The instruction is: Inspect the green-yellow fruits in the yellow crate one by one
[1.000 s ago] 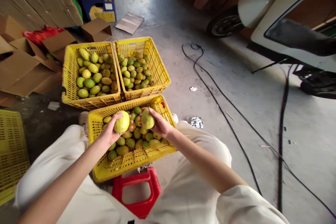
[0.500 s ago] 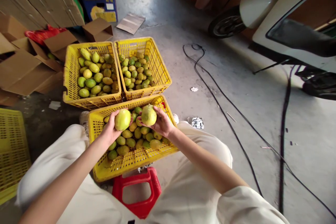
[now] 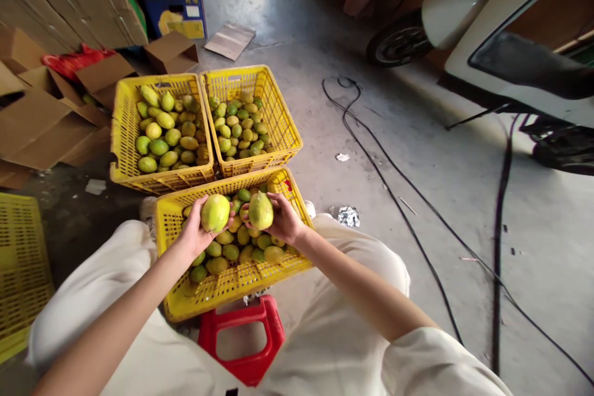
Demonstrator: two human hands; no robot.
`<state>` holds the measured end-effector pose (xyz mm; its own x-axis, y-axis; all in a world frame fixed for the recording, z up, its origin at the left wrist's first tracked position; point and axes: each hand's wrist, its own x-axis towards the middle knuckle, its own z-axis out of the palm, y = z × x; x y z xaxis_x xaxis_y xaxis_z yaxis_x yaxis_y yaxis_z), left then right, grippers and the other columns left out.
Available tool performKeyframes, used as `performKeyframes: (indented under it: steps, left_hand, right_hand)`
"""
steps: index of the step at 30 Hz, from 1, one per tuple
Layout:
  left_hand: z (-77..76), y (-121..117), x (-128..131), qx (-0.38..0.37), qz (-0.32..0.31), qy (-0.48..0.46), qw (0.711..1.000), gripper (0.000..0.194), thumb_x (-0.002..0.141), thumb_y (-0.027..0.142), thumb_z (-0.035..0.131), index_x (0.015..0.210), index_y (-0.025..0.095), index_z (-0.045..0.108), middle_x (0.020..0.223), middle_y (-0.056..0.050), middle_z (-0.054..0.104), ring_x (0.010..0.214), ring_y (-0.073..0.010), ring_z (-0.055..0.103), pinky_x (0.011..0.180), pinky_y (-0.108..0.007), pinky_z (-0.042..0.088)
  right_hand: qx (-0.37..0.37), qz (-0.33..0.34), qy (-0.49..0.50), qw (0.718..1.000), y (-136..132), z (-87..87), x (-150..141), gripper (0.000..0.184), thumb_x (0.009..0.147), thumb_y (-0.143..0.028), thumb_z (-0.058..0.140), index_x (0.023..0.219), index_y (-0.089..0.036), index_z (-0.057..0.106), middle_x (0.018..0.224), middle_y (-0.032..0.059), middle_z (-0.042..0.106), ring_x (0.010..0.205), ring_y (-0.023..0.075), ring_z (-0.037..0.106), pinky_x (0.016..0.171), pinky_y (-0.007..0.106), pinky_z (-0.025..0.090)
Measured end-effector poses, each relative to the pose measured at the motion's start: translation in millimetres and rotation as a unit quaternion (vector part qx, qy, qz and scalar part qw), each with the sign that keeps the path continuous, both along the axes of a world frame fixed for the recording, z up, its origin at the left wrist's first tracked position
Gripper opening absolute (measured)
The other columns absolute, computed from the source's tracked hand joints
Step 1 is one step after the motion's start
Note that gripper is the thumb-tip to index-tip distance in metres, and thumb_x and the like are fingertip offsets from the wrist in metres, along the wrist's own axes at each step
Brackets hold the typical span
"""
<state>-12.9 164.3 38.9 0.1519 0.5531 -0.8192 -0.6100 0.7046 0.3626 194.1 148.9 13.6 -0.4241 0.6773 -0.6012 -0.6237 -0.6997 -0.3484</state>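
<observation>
My left hand [image 3: 197,227] is closed round a large yellow-green lemon [image 3: 216,213]. A second lemon [image 3: 260,210], also yellow-green and with a small nub at its top, sits in the grip of my right hand [image 3: 285,221]. Both fruits are side by side, a little apart, above the near yellow crate [image 3: 204,297]. That crate holds many green and yellow lemons [image 3: 216,265], partly hidden by my hands. Behind it stand a left yellow crate [image 3: 162,180] and a right yellow crate [image 3: 285,127], each with more lemons inside.
A red plastic stool [image 3: 250,371] is between my legs. Another yellow crate [image 3: 23,260] stands at the left edge. Opened cardboard boxes [image 3: 41,127] lie behind it. Black cables [image 3: 394,176] cross the floor at right, near a parked white scooter [image 3: 492,43]. Crumpled foil [image 3: 348,216] lies by my foot.
The lemon in my right hand has turned and dropped slightly, its nub now pointing more upward. My left hand's lemon has shifted only a little. The crates have not moved.
</observation>
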Motion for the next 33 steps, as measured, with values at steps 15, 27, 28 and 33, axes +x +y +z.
performKeyframes:
  steps: [15,27,28,33]
  left_hand:
    - [-2.1,-5.1,-0.9,0.024,0.017,0.052,0.998,0.011,0.091,0.018,0.068,0.102,0.018,0.070,0.088,-0.005,0.076,0.076,-0.0197,0.075,0.069,-0.030,0.068]
    - [1.7,-2.4,3.6,-0.013,-0.041,0.018,0.999,0.029,0.104,0.026,0.047,0.112,0.011,0.070,0.084,-0.012,0.077,0.068,-0.0223,0.077,0.060,-0.033,0.066]
    - [0.5,-2.7,2.8,-0.011,-0.039,0.018,0.999,0.026,0.103,0.026,0.050,0.109,0.011,0.070,0.082,-0.011,0.076,0.066,-0.0218,0.076,0.059,-0.032,0.066]
    - [-3.3,-4.8,0.0,0.010,-0.031,0.029,0.999,0.011,0.093,0.017,0.068,0.103,0.012,0.069,0.086,-0.010,0.077,0.064,-0.0200,0.075,0.059,-0.031,0.067]
  right_hand:
    - [0.045,-0.029,-0.037,0.998,-3.1,-4.2,0.5,0.034,0.087,-0.035,0.077,0.115,-0.024,0.062,0.104,0.0036,0.078,0.097,0.0237,0.078,0.090,0.042,0.066]
    - [-0.016,-0.005,-0.002,1.000,-3.1,-16.7,-4.4,0.025,0.092,-0.031,0.057,0.112,-0.018,0.063,0.104,0.0121,0.078,0.112,0.0295,0.074,0.094,0.050,0.063]
    - [-0.008,-0.004,-0.003,1.000,-2.9,-16.1,-4.1,0.024,0.093,-0.031,0.057,0.112,-0.018,0.063,0.105,0.0116,0.078,0.112,0.0289,0.074,0.095,0.050,0.063]
    - [0.026,-0.012,-0.052,0.998,-3.1,-14.3,-2.1,0.026,0.091,-0.036,0.073,0.109,-0.019,0.066,0.101,0.0071,0.078,0.103,0.0242,0.076,0.095,0.042,0.064]
